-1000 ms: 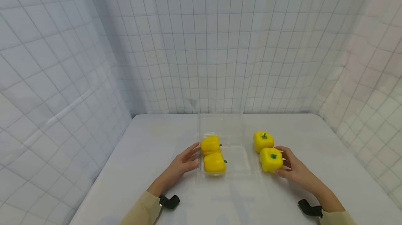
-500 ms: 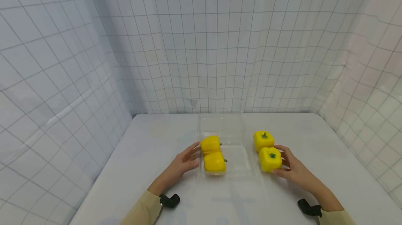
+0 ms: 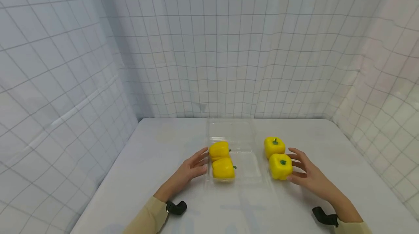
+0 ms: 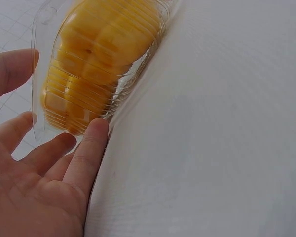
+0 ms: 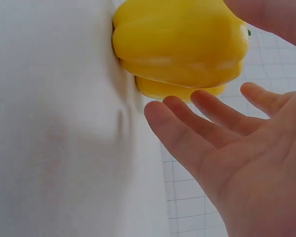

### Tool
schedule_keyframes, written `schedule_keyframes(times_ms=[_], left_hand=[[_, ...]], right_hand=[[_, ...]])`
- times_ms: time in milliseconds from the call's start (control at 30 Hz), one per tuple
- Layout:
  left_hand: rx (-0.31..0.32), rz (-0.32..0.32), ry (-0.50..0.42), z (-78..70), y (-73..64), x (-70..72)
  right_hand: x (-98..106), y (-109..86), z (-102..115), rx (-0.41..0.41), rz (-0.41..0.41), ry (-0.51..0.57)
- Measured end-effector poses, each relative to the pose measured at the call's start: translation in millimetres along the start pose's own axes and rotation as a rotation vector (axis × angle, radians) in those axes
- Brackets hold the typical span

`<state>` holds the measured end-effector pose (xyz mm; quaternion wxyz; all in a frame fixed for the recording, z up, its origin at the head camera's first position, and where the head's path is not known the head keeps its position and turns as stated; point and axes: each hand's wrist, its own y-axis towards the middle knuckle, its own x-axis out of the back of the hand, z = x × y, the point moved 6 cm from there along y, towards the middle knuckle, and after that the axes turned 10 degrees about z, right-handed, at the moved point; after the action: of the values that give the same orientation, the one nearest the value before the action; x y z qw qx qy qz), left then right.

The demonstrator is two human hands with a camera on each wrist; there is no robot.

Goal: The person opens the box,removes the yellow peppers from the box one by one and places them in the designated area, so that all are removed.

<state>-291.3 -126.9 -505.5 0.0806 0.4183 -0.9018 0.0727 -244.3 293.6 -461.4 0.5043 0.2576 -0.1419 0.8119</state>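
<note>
My left hand rests with extended fingers against the left side of a clear plastic clamshell box. Two yellow bell peppers, a far one and a near one, lie on their sides in the box's left half, stems to the right. The left wrist view shows the fingertips at the ribbed wall of the box. My right hand is spread beside a third yellow bell pepper, which stands upright on the table; in the right wrist view a gap shows between the fingers and this pepper.
Behind the upright pepper stands another yellow bell pepper, close against it. The box's lid lies folded back toward the far edge of the white table. Grid-patterned white curtains enclose the table at the back and sides.
The near right pepper has shifted slightly to the left. My right hand has loosened from it, fingers spreading and drawing a little to the right. The left hand has stayed put.
</note>
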Motion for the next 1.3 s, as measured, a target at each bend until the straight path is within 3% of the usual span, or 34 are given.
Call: schedule_keyframes(times_ms=[467, 633, 1000, 1300], left_hand=[[-0.002, -0.012, 0.007, -0.7, -4.3, -0.1], [0.004, -0.006, 0.018, -1.1, -5.1, 0.0], [-0.015, -0.013, 0.022, -11.8, 0.3, 1.0], [-0.016, -0.005, 0.008, -8.4, -2.3, -1.0]], right_hand=[[22.0, -10.2, 47.7, 0.15, -0.141, -0.205], [18.0, -8.9, 56.0, 0.172, -0.133, -0.236], [5.9, 13.2, 94.6, 0.284, -0.132, -0.465], [-18.2, 35.5, 120.0, 0.266, -0.117, -0.449]])
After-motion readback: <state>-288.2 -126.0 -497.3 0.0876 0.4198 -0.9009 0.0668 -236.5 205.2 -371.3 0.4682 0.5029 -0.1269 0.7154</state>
